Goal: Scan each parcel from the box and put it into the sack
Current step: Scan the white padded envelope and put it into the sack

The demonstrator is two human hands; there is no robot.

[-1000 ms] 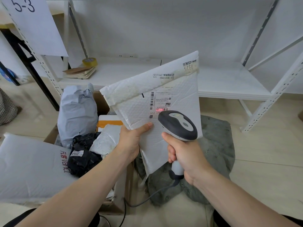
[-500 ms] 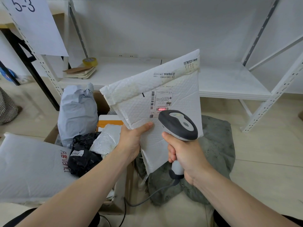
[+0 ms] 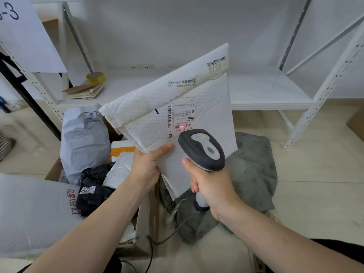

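Note:
My left hand [image 3: 146, 166] grips the lower left corner of a large white bubble mailer [image 3: 199, 99], held up tilted in front of me. My right hand [image 3: 211, 186] grips the handle of a grey and black barcode scanner [image 3: 202, 149], pointed at the mailer. A red scan light falls on the barcode of the mailer's label [image 3: 182, 126]. Under the mailer, on the floor, lies the grey-green sack [image 3: 254, 170]. The cardboard box [image 3: 151, 209] at lower left holds several parcels: a grey bag [image 3: 84, 142], a black bag [image 3: 94, 188], a white bubble bag [image 3: 120, 170].
A big white mailer [image 3: 33, 215] lies across the box's left side. Behind stands a white metal shelf [image 3: 269, 91] with a yellow tape roll [image 3: 95, 77] and a stack of envelopes [image 3: 84, 91]. The scanner's cable [image 3: 167, 235] runs down between box and sack.
The mailer and scanner stay almost still; the mailer has shifted up very slightly and the red light stays on the label's barcode.

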